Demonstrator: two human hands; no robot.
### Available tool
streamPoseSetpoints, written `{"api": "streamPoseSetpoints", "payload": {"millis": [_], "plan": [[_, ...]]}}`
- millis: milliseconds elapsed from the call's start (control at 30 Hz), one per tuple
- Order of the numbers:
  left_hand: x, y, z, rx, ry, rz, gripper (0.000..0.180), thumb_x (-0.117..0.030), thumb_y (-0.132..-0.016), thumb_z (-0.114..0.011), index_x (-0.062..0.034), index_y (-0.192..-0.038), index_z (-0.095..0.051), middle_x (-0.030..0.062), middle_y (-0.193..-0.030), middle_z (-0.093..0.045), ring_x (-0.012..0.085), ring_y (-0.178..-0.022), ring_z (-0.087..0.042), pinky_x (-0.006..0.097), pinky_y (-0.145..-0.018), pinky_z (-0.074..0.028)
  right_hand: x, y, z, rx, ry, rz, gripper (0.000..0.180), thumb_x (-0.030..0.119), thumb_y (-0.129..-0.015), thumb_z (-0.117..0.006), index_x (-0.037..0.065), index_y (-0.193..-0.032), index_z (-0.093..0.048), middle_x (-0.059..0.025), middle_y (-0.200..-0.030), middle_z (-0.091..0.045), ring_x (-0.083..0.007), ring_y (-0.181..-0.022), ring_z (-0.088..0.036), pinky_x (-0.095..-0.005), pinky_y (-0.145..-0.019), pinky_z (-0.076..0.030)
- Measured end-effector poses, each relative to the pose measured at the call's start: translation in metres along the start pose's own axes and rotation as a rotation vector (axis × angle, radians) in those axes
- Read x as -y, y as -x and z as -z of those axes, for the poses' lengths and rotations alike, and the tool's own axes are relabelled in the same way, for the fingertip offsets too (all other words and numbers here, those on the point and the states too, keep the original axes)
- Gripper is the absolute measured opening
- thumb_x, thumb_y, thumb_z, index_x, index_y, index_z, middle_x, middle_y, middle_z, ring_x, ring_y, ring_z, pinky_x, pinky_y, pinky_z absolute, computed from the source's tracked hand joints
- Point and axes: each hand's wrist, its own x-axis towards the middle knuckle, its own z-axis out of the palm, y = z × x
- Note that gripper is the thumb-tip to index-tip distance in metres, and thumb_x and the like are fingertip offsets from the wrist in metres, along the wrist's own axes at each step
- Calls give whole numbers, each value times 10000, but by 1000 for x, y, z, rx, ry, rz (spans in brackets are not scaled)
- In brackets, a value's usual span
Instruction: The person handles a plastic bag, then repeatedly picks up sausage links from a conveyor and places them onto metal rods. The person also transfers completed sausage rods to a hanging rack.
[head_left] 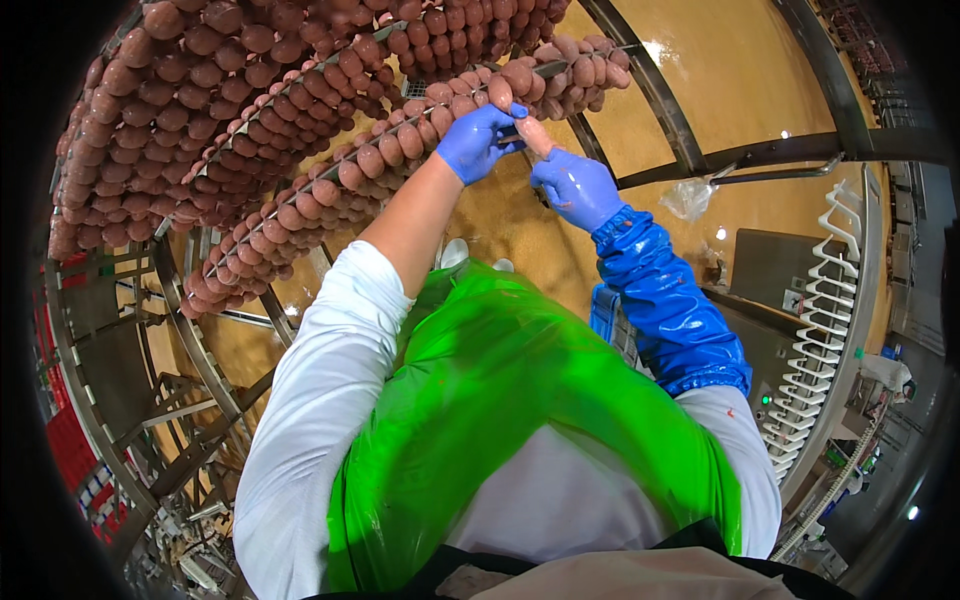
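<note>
Both my hands wear blue gloves and are raised in front of me. My left hand grips a link of the sausage string that hangs over a metal rod. Just to its right, my right hand pinches the loose end sausage of that same string. A blue plastic sleeve covers my right forearm; my left forearm is bare below a white sleeve. I wear a green plastic apron.
Several rods loaded with brown-pink sausage links fill the upper left on a metal rack frame. A dark steel frame crosses the upper right over a yellow floor. A white hooked rail and a grey machine stand at right.
</note>
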Motion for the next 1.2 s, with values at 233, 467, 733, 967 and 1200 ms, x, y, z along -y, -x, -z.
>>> {"api": "streamPoseSetpoints", "payload": {"millis": [233, 467, 733, 967, 1200], "plan": [[-28, -1, -13, -297, -1018, -229, 251, -239, -876, -630, 10, -901, -653, 68, -747, -639, 153, -627, -599, 291, -573, -496, -8, -14, -26, -164, -478, -178, 236, 139, -855, -511, 144, -1067, -616, -134, -1069, -627, -323, -958, -621, -422, -805, -509], [-107, -19, -43, -512, -1808, -56, 450, -472, -797, -665, -97, -1046, -658, 154, -976, -682, 327, -900, -649, 426, -821, -502, -15, -22, -28, -316, -460, -84, 465, 138, -863, -549, 95, -1323, -498, -172, -1363, -472, -354, -1233, -487, -392, -1030, -415], [-82, -38, -59, -146, -2209, -268, 511, -459, -781, -668, -118, -1149, -572, 128, -1084, -651, 312, -1027, -623, 438, -878, -483, -31, -10, 6, -404, -473, -254, 425, 153, -865, -619, 72, -1274, -539, -152, -1286, -540, -296, -1103, -569, -364, -930, -479], [-74, -103, -82, -245, -2042, -234, 632, -550, -725, -682, -98, -1150, -561, 158, -1145, -630, 318, -1048, -618, 443, -882, -492, -51, 55, -6, -455, -242, -323, 383, 141, -860, -620, 92, -1237, -568, -141, -1261, -561, -300, -1071, -579, -376, -904, -489], [-65, -145, -101, -78, -2031, -124, 651, -545, -710, -648, -111, -1187, -560, 161, -1175, -622, 335, -1082, -606, 434, -888, -488, -64, 136, -22, -433, -319, -575, 315, 140, -864, -620, 82, -1172, -596, -147, -1163, -610, -288, -1016, -607, -375, -853, -504]]}}
